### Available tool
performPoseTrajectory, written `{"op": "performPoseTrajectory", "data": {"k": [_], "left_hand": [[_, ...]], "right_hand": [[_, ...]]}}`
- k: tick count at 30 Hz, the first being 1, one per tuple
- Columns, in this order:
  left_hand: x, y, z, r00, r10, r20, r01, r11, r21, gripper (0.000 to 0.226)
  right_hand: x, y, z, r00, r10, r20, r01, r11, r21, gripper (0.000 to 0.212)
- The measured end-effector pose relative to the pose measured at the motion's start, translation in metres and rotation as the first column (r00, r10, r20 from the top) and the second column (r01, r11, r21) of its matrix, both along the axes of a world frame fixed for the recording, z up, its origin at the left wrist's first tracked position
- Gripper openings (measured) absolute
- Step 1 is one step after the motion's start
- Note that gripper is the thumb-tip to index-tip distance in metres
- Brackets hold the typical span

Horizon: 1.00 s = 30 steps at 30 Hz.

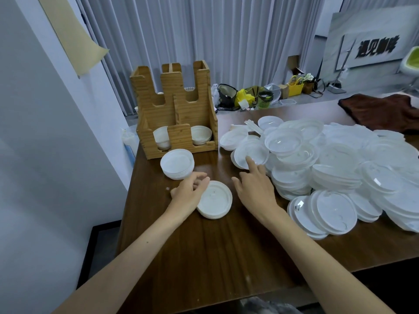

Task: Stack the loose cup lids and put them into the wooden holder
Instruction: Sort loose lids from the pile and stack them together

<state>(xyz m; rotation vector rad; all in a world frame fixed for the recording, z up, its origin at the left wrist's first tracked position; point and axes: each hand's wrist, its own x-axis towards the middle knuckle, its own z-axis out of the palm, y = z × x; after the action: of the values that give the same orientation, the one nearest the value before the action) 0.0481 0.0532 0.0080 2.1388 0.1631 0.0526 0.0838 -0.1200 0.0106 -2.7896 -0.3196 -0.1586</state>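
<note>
These lids are feather-light thin plastic, a bit bendy and slick, and they nest into each other, so I reckon squeezing the middle would just pop them out of shape.

My left hand (189, 192) has its fingers (201, 180) curled over the rim of a small stack (216, 200) lying flat on the worktop (215, 257). It's gripping at the edge, which seems like the right spot to me: opposite sides of the rim, so nothing skews.

My right hand (256, 189) is open, forefinger straight out and touching a single lid (251, 152) at the near edge of the big loose pile (340, 164). That pile looks ready to slide if I drag from underneath, so I'd take top ones first, lifted by the rim.

Another stack (177, 164) sits just in front of the wooden holder (176, 109), whose two front slots already have some lids in them. To drop a stack in, I'd pinch the sides and lower it level, or it'll probably fan out.
</note>
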Motion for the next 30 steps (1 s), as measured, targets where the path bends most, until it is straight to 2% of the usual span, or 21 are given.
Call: {"op": "performPoseTrajectory", "data": {"k": [1,3,7,10,14,16,20,24,26,28,30], "left_hand": [[0.001,0.001,0.002,1.000,0.022,0.005,-0.022,1.000,-0.001,0.026],[0.003,0.005,0.006,0.999,0.037,0.022,-0.037,0.999,-0.004,0.025],[0.009,0.015,0.010,0.996,0.025,0.080,-0.025,1.000,-0.003,0.024],[0.013,0.017,0.020,0.992,0.038,0.123,-0.023,0.992,-0.125,0.022],[0.013,0.019,0.036,0.979,0.091,0.180,-0.046,0.970,-0.240,0.021],[0.012,0.023,0.039,0.973,0.103,0.209,-0.038,0.956,-0.292,0.016],[0.011,0.038,0.038,0.941,0.193,0.276,-0.143,0.971,-0.194,0.014],[0.009,0.051,0.039,0.953,0.219,0.210,-0.186,0.968,-0.168,0.012],[0.012,0.060,0.042,0.928,0.300,0.222,-0.264,0.948,-0.177,0.010],[0.018,0.076,0.046,0.861,0.450,0.235,-0.403,0.887,-0.225,0.012],[0.023,0.094,0.048,0.789,0.576,0.213,-0.519,0.811,-0.269,0.014]], "right_hand": [[0.004,-0.002,-0.002,1.000,0.008,-0.029,-0.009,1.000,-0.012,0.035],[0.006,-0.004,-0.005,1.000,0.012,0.009,-0.012,1.000,0.020,0.029],[-0.004,0.002,-0.002,0.964,0.038,0.264,-0.089,0.979,0.181,0.021],[-0.013,0.012,0.010,0.918,0.054,0.392,-0.187,0.933,0.309,0.016],[-0.016,0.024,0.026,0.926,0.199,0.320,-0.333,0.830,0.448,0.019],[-0.015,0.028,0.031,0.933,0.252,0.257,-0.351,0.798,0.491,0.023],[-0.010,0.036,0.040,0.929,0.358,0.091,-0.338,0.723,0.603,0.022],[0.000,0.045,0.048,0.924,0.377,0.072,-0.328,0.680,0.656,0.020],[0.006,0.049,0.053,0.909,0.413,0.049,-0.317,0.611,0.725,0.018],[0.012,0.052,0.057,0.916,0.394,0.078,-0.306,0.558,0.772,0.019],[0.023,0.053,0.059,0.944,0.308,0.121,-0.288,0.583,0.760,0.021]]}}
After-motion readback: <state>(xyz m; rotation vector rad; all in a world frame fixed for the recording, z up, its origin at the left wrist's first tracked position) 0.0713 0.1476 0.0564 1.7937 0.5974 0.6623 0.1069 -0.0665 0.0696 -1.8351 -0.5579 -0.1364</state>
